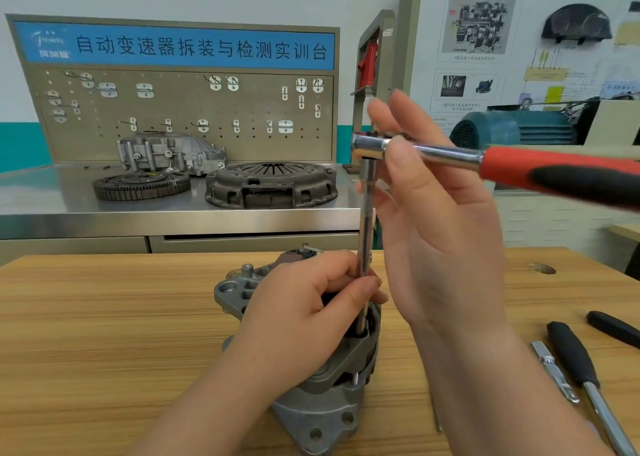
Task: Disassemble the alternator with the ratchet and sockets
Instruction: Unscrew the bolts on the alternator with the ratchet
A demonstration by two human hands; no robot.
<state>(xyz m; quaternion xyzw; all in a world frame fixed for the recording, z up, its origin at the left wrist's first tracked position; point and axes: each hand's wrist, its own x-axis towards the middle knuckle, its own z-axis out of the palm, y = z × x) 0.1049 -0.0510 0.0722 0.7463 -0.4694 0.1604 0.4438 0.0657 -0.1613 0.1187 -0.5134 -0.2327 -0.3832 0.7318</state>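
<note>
A grey cast alternator (322,400) stands on the wooden table (104,334), mostly hidden behind my left hand. A ratchet (433,156) with a red and black handle lies level above it, its head at the left. A long chrome extension bar (366,234) drops straight from that head into the alternator's top. My left hand (304,313) pinches the lower part of the extension bar. My right hand (436,213) is at the ratchet just behind its head, thumb on the shaft and fingers spread upward.
Black-handled tools (575,358) and a chrome bar (554,372) lie on the table at the right. Behind it, a steel bench (52,206) carries a clutch pressure plate (272,185), a flywheel (141,186) and a housing, below a pegboard (180,109).
</note>
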